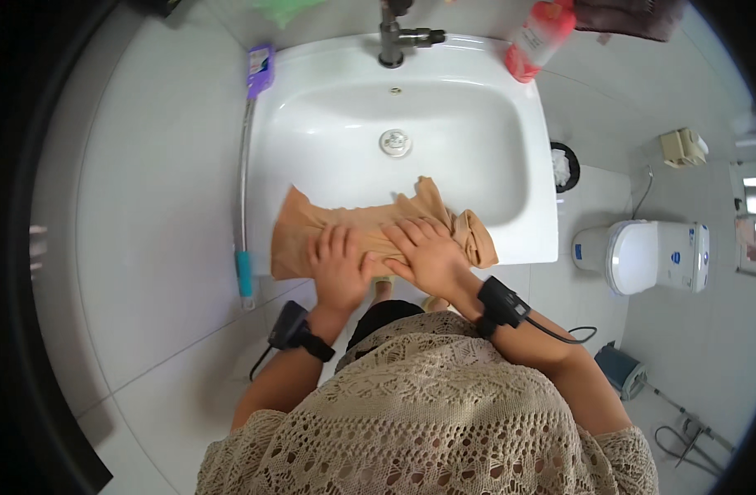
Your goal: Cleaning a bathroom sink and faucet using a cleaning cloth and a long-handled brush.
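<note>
— What's in front of you, biggest thing first?

— The white sink (526, 239), basin dry as far as I can see, with the tap (392, 37) at the back. Across its front rim lie the tan tights (312, 223), spread left to right, partly hanging into the basin.

— And your hands?

— Both flat on the tights, fingers spread, palms down. My left hand (338, 268) presses the middle; my right hand (427, 252) lies just beside it, toward the bunched end. Neither is clenched or gripping; they only bear down on the fabric.

— How would that fabric handle?

— I'd judge it very light, thin, soft and stretchy, and slippery on the glazed rim. It could snag easily. The thicker bunched end on the right looks the safest place to pinch; otherwise gather a fold rather than pull one layer.

— Anything you can't make out?

— The fabric under my palms is hidden. The red bottle (536, 37) at the rim is cut off at the top. I can't tell whether the tights are wet.
</note>
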Demonstrator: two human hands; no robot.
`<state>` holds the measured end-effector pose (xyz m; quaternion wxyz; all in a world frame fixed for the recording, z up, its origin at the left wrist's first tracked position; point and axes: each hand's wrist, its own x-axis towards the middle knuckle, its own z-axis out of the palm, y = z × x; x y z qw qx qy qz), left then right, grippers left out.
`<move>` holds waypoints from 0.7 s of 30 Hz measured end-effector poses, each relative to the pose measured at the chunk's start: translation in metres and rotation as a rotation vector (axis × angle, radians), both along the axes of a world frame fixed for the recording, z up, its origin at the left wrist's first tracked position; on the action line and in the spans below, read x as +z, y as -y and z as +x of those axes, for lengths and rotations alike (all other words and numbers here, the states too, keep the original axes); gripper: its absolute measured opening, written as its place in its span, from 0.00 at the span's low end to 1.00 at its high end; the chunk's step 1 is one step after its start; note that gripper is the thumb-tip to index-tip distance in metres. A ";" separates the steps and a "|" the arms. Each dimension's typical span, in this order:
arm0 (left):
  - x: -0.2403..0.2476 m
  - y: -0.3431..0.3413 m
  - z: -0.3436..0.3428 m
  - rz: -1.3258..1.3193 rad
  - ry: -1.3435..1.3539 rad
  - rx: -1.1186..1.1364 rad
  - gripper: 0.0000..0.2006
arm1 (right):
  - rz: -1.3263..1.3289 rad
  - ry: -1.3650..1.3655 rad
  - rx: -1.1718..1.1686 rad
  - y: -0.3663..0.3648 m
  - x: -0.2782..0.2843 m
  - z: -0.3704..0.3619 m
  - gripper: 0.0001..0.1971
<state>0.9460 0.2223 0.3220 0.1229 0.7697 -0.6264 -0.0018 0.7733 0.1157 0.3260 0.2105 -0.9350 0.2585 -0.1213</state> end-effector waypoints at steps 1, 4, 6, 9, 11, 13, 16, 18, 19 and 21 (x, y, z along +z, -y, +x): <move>0.001 0.011 -0.018 0.004 -0.033 -0.049 0.27 | 0.010 -0.031 -0.037 0.006 0.001 -0.020 0.28; 0.008 0.049 -0.071 0.046 -0.154 -0.195 0.27 | -0.076 -0.146 -0.109 0.022 0.003 -0.087 0.28; 0.011 0.066 -0.098 0.047 -0.203 -0.289 0.27 | -0.090 -0.194 -0.139 0.040 0.010 -0.123 0.28; 0.008 0.084 -0.115 0.067 -0.295 -0.410 0.27 | -0.129 -0.234 -0.182 0.062 0.013 -0.145 0.27; 0.004 0.089 -0.117 0.071 -0.414 -0.407 0.25 | -0.121 -0.236 -0.243 0.074 0.012 -0.150 0.26; 0.009 0.090 -0.107 0.050 -0.364 -0.396 0.23 | -0.172 -0.248 -0.298 0.094 0.008 -0.153 0.26; 0.011 0.083 -0.078 0.047 -0.324 -0.274 0.19 | -0.226 -0.230 -0.353 0.130 0.003 -0.157 0.26; 0.000 0.068 -0.048 -0.032 -0.279 -0.157 0.16 | -0.216 -0.184 -0.355 0.155 0.002 -0.150 0.28; -0.007 0.061 -0.033 -0.040 -0.281 -0.146 0.16 | -0.196 -0.155 -0.360 0.166 -0.002 -0.147 0.30; -0.013 0.049 -0.013 -0.034 -0.209 0.013 0.14 | -0.198 -0.160 -0.361 0.185 -0.006 -0.136 0.30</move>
